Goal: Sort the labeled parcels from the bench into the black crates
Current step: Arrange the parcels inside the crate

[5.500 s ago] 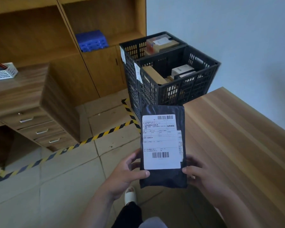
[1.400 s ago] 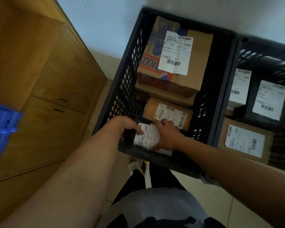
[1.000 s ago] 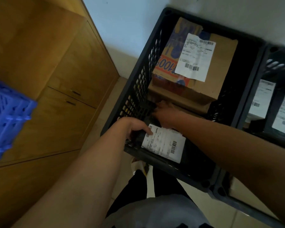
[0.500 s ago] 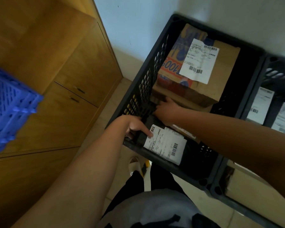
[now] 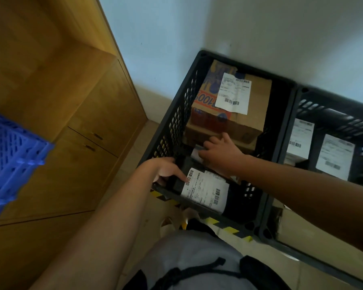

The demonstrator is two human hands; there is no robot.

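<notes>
Two black slatted plastic crates [image 5: 177, 120] stand side by side on a pale tiled floor [image 5: 132, 158] against a light wall [image 5: 228, 24], beside wooden cabinets [image 5: 86, 122]. The left hand [image 5: 166, 170] pinches the black labelled mailer parcel [image 5: 205, 190] at the left crate's near wall. The right hand [image 5: 221, 152], fingers curled, grips a white-labelled parcel below the brown cardboard box [image 5: 231, 105].

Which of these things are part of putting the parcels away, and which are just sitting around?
Part of the job:
- black plastic mailer bag with a white label, held by the left hand
- black slatted plastic crate it sits in
- second black crate
- brown cardboard box with a label
- right hand, reaching among the parcels

Just sitting around:
- blue plastic basket
- wooden cabinet
</notes>
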